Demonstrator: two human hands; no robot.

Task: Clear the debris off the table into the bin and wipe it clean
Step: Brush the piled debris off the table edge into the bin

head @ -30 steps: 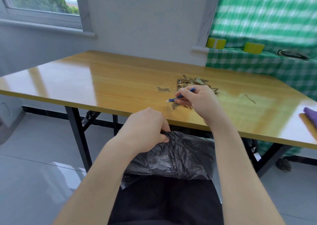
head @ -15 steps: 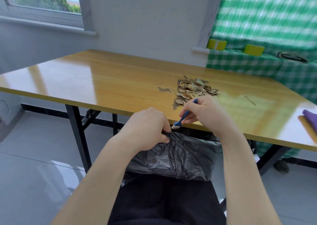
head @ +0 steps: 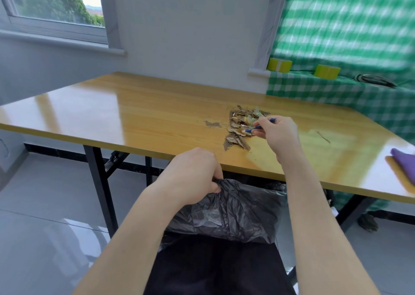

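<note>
At the debris (head: 240,124), right hand (head: 278,135) pinches a brush (head: 254,128), head pointing left; left hand (head: 193,173) grips bin bag (head: 235,213).

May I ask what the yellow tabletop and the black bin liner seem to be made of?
The yellow rectangular tabletop looks like wood or wood-look laminate with a glossy finish: grain lines and window reflections show. The black bin liner looks like thin plastic film: it crumples and shines where the left hand grips it.
</note>
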